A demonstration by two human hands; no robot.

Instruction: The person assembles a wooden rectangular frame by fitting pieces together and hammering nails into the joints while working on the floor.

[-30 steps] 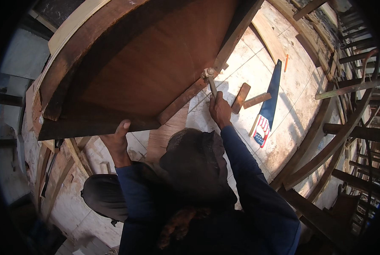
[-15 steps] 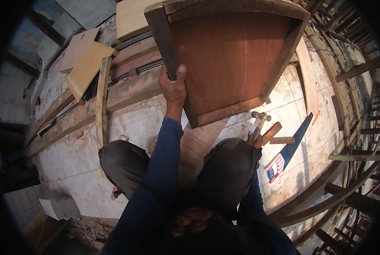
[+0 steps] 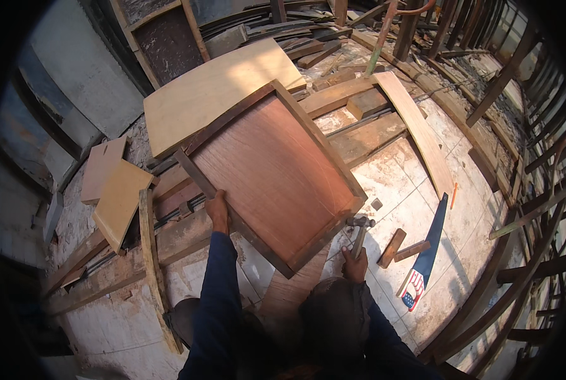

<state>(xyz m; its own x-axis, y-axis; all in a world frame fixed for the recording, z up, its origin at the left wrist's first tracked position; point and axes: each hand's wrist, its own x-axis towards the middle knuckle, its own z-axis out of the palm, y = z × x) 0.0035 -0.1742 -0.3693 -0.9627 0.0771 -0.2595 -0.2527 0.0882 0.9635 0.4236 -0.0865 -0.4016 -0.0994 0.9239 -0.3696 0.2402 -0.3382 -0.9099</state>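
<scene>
A wooden framed panel [image 3: 273,174], reddish-brown plywood edged with dark strips, lies tilted in front of me. My left hand [image 3: 218,212] grips its left edge strip, the thumb on the near face. In my right hand [image 3: 355,265] is a hammer [image 3: 359,239], held by its handle. The metal hammer head is beside the panel's lower right corner; I cannot tell whether they touch. Below the panel, a thin piece of plywood [image 3: 294,285] lies on the floor between my knees.
Right of the hammer lie two small wood blocks [image 3: 392,247] and a handsaw [image 3: 426,253] with a blue blade. An orange pencil [image 3: 454,196] and a long pale board [image 3: 416,130] are beyond. Thick beams [image 3: 188,237] cross the floor behind the panel, with a large plywood sheet [image 3: 223,92] farther back.
The framed panel has tipped down and turned, its lower right corner now near the hammer. My right hand has come out from beside my knee with the hammer. The view has shifted too.
</scene>
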